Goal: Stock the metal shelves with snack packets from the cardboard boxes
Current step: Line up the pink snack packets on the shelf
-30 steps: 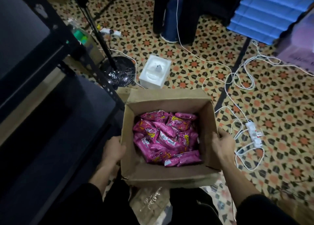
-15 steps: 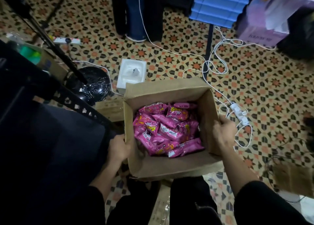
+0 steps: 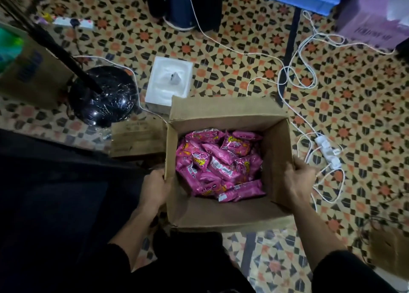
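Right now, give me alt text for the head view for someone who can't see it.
The left hand and right hand grip the side walls of an open cardboard box holding pink snack packets, over a patterned tile floor. A white power strip lies on the floor to its right.

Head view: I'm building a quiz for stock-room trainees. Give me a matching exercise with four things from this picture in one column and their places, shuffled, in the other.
Things
1. snack packets
2. power strip
3. white box
4. left hand

Places
A. just beyond the cardboard box's far left corner
B. gripping the cardboard box's left wall
C. inside the cardboard box
D. right of the cardboard box, among white cables

Pairs: 1-C, 2-D, 3-A, 4-B
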Demonstrator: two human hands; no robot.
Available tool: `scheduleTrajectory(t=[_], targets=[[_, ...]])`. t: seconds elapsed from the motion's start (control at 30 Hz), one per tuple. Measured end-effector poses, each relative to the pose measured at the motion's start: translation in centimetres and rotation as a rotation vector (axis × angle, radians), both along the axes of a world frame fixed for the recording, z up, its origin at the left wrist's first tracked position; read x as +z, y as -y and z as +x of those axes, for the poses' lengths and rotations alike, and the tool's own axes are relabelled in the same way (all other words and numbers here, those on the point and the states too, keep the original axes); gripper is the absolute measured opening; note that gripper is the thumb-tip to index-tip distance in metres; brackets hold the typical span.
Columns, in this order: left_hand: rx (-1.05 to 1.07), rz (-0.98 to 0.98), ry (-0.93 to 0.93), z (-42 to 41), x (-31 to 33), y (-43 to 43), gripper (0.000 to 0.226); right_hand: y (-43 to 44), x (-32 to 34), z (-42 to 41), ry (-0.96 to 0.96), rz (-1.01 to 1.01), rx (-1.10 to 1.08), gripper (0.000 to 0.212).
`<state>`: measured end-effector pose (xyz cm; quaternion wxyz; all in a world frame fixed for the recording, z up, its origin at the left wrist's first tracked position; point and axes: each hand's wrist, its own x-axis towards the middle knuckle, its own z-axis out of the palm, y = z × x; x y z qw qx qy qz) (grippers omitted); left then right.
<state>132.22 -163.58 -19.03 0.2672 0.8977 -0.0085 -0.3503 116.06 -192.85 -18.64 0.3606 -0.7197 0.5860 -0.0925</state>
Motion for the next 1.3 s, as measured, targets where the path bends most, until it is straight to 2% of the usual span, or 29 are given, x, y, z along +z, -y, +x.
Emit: scheduleTrajectory(t=[0.2,0.37,0.73,0.93,1.1,1.2,1.3], targets=[[-0.068,-0.016,-0.033,2.0,-7.7,1.4,0.016,1.1,-8.7,1.8,-0.054,-0.013,-0.026,0.028],[-0.152,0.004,-0.052,3.7,-12.4,1.3,0.02,0.3,-13.3,2.7,-0.053,-0.048,-0.033,0.031],[-0.29,0.051,0.05,7.4,-23.0,2.4,0.022,-1.8,-24.7,4.5,-0.128,-0.232,-0.05,0.04],[-0.364,0.092,0.158,8.4,-25.2,2.4,0.02,-1.7,-27.3,5.2,-0.155,-0.351,-0.053,0.035],[-0.406,0.028,0.114,7.2,-25.3,0.5,0.011,-2.8,-27.1,5.1,-0.229,-0.366,-0.026,0.035],[-0.402,0.048,0.094,5.9,-24.6,-0.3,0.013,-2.9,-26.8,4.5,-0.26,-0.363,0.094,0.05],[-0.461,0.115,0.208,4.5,-24.2,-0.2,0.025,-3.9,-26.2,4.1,-0.286,-0.361,0.228,0.071]])
